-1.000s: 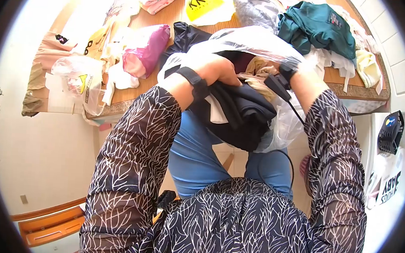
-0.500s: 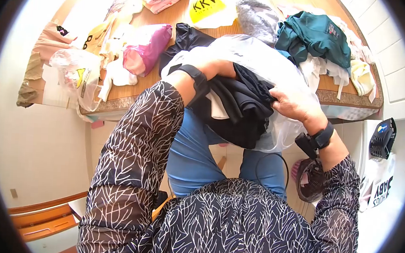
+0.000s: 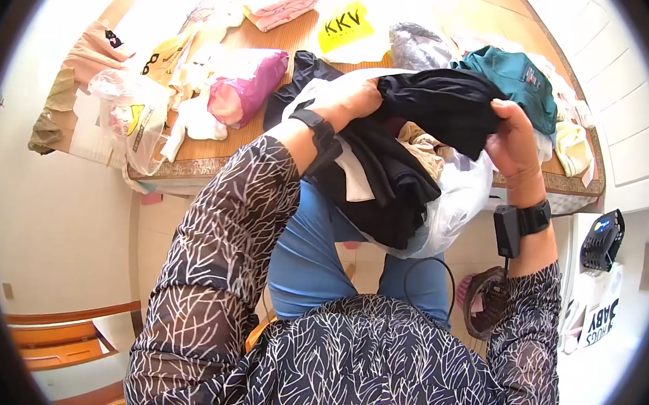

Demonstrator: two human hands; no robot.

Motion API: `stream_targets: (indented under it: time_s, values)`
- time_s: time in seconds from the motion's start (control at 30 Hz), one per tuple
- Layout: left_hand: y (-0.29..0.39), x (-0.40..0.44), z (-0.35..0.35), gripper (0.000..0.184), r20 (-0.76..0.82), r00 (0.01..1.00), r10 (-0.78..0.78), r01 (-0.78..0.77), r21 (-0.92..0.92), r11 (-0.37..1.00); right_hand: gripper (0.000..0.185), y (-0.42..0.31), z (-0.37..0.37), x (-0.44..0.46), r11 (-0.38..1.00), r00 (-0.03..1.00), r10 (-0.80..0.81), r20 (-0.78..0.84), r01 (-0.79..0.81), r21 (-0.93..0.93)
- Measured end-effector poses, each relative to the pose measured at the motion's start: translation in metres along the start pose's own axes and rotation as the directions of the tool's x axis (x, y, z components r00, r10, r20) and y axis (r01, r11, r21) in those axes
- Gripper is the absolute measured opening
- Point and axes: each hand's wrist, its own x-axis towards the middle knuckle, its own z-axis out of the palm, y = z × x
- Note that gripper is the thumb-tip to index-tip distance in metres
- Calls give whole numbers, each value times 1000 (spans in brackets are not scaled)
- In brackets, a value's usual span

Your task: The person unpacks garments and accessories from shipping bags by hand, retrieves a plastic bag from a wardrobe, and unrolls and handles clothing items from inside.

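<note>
Between my two hands a piece of black clothing (image 3: 447, 102) is stretched out above an opened white plastic bag (image 3: 460, 202). My left hand (image 3: 352, 101) is closed on its left end, and my right hand (image 3: 515, 143) pinches its right end. What kind of garment it is I cannot tell. Inside the bag, below the held piece, lie more dark clothes (image 3: 391, 184) with a white patch and a beige patterned cloth (image 3: 424, 150). The bag rests at the table's near edge, against my legs.
On the wooden table (image 3: 466, 12) lie a pink-purple bag (image 3: 250, 85), a yellow KKV bag (image 3: 347, 29), a grey furry bundle (image 3: 419, 46), a teal garment (image 3: 513, 79) and a clear plastic bag (image 3: 127, 111). A dark basket (image 3: 486, 303) stands low on the right.
The black garment has been lifted out of the bag and spread between my hands. My right hand has moved up and right, and the beige patterned cloth has come into view.
</note>
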Motion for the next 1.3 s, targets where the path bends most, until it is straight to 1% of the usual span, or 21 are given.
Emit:
stream_targets:
  time_s: [0.03, 0.13, 0.17, 0.2, 0.27, 0.33, 0.53, 0.57, 0.67, 0.73, 0.8, 0.83, 0.87, 0.93, 1.0, 1.03, 1.07, 1.13, 1.2, 1.23, 1.3]
  values:
    - [4, 4, -7, 38, 76, 988, -135, 129, 79, 988, 26, -3, 3, -2, 998, 1000, -4, 11, 4, 55]
    - [36, -9, -28, 39, 173, 985, -13, 70, -331, 941, 32, -7, -24, 2, 959, 988, -55, 143, 13, 284]
    - [38, -10, -26, 36, 147, 989, -27, 117, -645, 755, 32, -9, -28, 3, 944, 990, -74, 119, 31, 328]
    - [41, -9, -29, 31, 161, 979, -122, 202, -787, 583, 32, -13, -27, 4, 928, 991, -91, 96, 49, 369]
    - [44, -10, -38, 27, 115, 989, -98, 141, -932, 334, 30, -23, -21, 5, 939, 992, -124, 32, 107, 327]
    - [71, -13, -61, 24, 81, 993, -82, 90, -990, 113, 28, -36, -10, 6, 949, 984, -170, -44, 175, 261]
    - [109, -26, -144, 35, 1, 963, 270, -1, -1000, 7, 29, -89, 56, 3, 931, 933, -345, 104, 326, 162]
    - [107, -35, -154, 33, 6, 973, 230, -17, -995, 97, 30, -90, 61, 5, 924, 916, -374, 143, 355, 141]
    - [120, -98, -152, 35, -6, 991, 135, 10, -993, -116, 30, -78, 72, 6, 969, 956, -241, 168, 227, 99]
    - [93, -155, -148, 47, -105, 992, 75, -124, -930, 345, 29, -52, 98, -21, 985, 963, -172, 207, 164, 52]
    - [85, -209, -150, 59, 76, 994, -84, 113, -689, 716, 28, -30, 117, -46, 994, 977, -105, 187, 108, -4]
    - [83, -229, -150, 60, 138, 989, -61, 133, -601, 788, 28, -26, 116, -49, 999, 992, -26, 124, 29, -20]
    - [83, -251, -149, 61, 202, 978, -46, 145, -512, 847, 29, -11, 123, -62, 988, 983, -106, 148, 121, -94]
    - [69, -290, -132, 56, 178, 960, -218, 273, -412, 869, 32, 15, 91, -76, 954, 981, -39, 192, 94, -286]
    - [51, -321, -104, 53, 160, 915, -370, 400, -236, 886, 31, 48, 61, -83, 931, 990, 127, 67, -96, -351]
    - [36, -336, -81, 49, 127, 857, -499, 514, -257, 818, 31, 67, 34, -85, 923, 988, 154, 26, -134, -360]
    - [0, -355, -49, 51, 21, 875, -483, 466, -302, 831, 31, 82, 3, -85, 913, 984, 176, -17, -170, -370]
    - [-43, -388, 5, 49, 34, 797, -603, 507, -580, 637, 32, 101, -21, -101, 925, 973, 205, -109, -229, -303]
    - [-40, -397, 23, 47, 144, 720, -678, 438, -853, 283, 32, 101, -22, -111, 942, 959, 234, -159, -264, -206]
    - [-40, -401, 31, 45, 209, 691, -692, 364, -927, 84, 32, 98, -25, -116, 945, 962, 233, -143, -259, -202]
    - [-56, -410, 50, 45, 291, 714, -637, 300, -949, -97, 32, 93, -39, -126, 950, 967, 219, -128, -241, -200]
